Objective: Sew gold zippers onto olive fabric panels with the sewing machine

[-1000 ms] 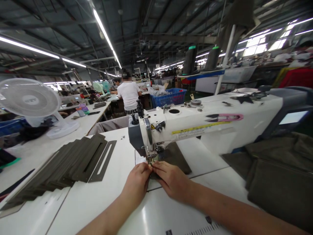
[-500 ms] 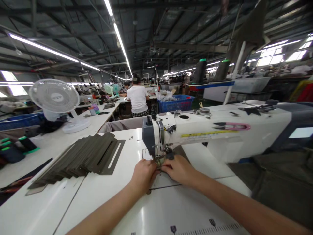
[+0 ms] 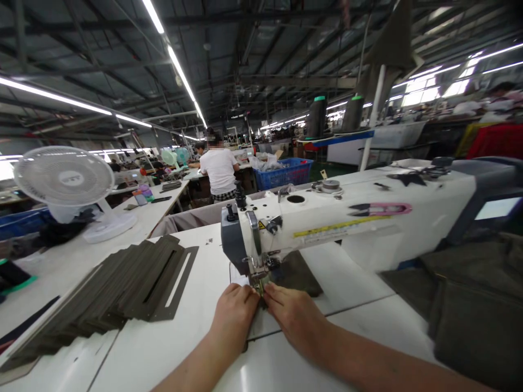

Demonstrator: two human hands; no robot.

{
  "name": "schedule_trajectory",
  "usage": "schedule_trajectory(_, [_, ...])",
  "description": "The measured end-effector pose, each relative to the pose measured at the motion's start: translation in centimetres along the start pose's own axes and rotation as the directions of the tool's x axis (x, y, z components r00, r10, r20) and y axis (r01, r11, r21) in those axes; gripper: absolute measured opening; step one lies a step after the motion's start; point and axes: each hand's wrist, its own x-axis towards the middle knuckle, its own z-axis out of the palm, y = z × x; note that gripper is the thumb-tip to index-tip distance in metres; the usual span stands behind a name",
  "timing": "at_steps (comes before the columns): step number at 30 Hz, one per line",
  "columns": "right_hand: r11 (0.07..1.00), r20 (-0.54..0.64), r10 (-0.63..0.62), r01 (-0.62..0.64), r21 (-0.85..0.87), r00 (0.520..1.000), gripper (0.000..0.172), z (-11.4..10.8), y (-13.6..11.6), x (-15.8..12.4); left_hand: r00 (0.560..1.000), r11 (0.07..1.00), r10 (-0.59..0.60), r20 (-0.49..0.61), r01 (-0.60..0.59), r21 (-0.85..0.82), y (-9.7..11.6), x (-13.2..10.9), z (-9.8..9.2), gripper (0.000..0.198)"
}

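Observation:
My left hand (image 3: 235,316) and my right hand (image 3: 294,316) lie side by side on the white table, fingertips meeting just in front of the presser foot (image 3: 259,279) of a white sewing machine (image 3: 347,218). Both press down, fingers together, on a dark olive fabric piece (image 3: 296,272) that runs under the needle and out behind it. Most of the fabric near the needle is hidden by my hands.
A fanned stack of dark slotted fabric pieces (image 3: 122,286) lies to the left. Dark olive cloth (image 3: 469,305) is piled at the right. A white fan (image 3: 65,179) stands at the far left. Pink snips (image 3: 382,208) rest on the machine. A person (image 3: 218,169) sits beyond.
My hands have drawn back a little toward me from the presser foot compared with half a second ago. The view has shifted slightly as my head moved.

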Motion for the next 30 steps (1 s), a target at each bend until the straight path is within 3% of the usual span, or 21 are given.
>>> schedule_trajectory(7, [0.998,-0.012,0.068,-0.068,0.000,0.998,0.027,0.2,-0.3,-0.2,0.996,0.996,-0.053,-0.071,0.048,-0.078,0.2,-1.1,-0.8,0.014])
schedule_trajectory(11, [0.998,0.007,0.051,-0.050,-0.028,0.999,0.025,0.3,-0.2,-0.3,0.998,0.993,-0.046,-0.051,0.040,-0.113,0.4,-1.6,-1.2,0.020])
schedule_trajectory(17, [1.000,0.015,0.007,-0.007,-0.029,1.000,0.023,0.0,0.5,0.4,0.999,0.990,0.008,-0.036,-0.013,-0.139,-0.2,-0.9,-0.5,0.023])
schedule_trajectory(23, [0.999,0.041,0.030,-0.031,0.019,0.999,0.021,-0.1,1.0,0.9,0.997,0.992,-0.017,-0.076,0.007,-0.129,-0.6,-0.8,0.4,0.021])
schedule_trajectory(30, [0.997,0.078,0.041,-0.046,0.056,0.996,0.019,0.0,1.2,1.1,0.998,0.991,-0.040,-0.050,0.033,-0.132,-0.6,-0.5,0.4,0.018])
